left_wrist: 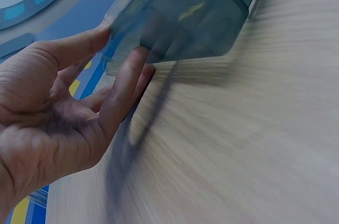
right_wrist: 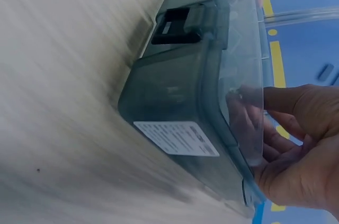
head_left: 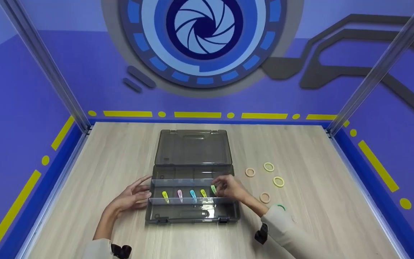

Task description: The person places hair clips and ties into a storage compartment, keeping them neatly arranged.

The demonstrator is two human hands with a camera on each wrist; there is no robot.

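An open smoky translucent storage box lies on the table, its hinged lid tipped back. Across its middle compartment stands a row of small hair clips: a yellow clip, a pink clip, a blue clip, another yellow clip and a green hair clip. My right hand reaches over the right wall and pinches the green clip; in the right wrist view, the fingertips show blurred through clear plastic. With loosely spread fingers, my left hand touches the box's left side.
Right of the box lie several rings: an orange ring, a yellow ring, another yellow ring, another orange ring and a green ring, partly behind the right sleeve. Clear dividers cross the box. Blue walls enclose the table.
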